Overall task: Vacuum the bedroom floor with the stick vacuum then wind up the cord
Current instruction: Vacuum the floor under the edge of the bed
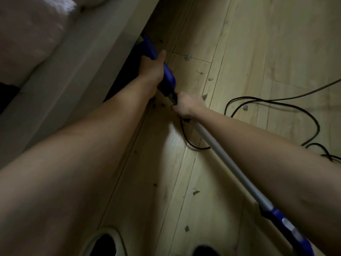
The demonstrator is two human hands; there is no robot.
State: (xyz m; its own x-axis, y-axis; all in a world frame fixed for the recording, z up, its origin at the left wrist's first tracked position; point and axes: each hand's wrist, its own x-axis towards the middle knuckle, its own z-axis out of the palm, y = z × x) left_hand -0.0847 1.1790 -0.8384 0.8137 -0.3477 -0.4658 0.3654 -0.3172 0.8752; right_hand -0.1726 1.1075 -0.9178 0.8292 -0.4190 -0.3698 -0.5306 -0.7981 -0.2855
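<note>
1. A bed (55, 58) fills the 9 to 11 o'clock part of the view, with pale bedding (27, 34) on top and its grey side panel running down toward 7 o'clock.
2. The left hand (153, 67) reaches toward 12 o'clock and lies over the blue body of the stick vacuum (167, 74), thumb pointing up along it. Whether the fingers curl around the body is hidden behind it.
3. The vacuum's front end disappears into the dark gap under the bed edge, just above centre.
4. The right hand (188, 106) is curled tight around the top of the vacuum's silver tube (227, 159), just beside the blue body at centre.
5. The tube slants toward 5 o'clock, ending in a blue handle (287, 228) near the corner.
6. The black cord (273, 100) drops from under the right hand, loops across the wooden floor (239, 43) at 3 o'clock and bunches at the right edge.
7. Small grey dust clumps (187, 57) lie scattered on the boards.
8. Two feet show at 6 o'clock, the left one in a pale slipper (103, 242).
</note>
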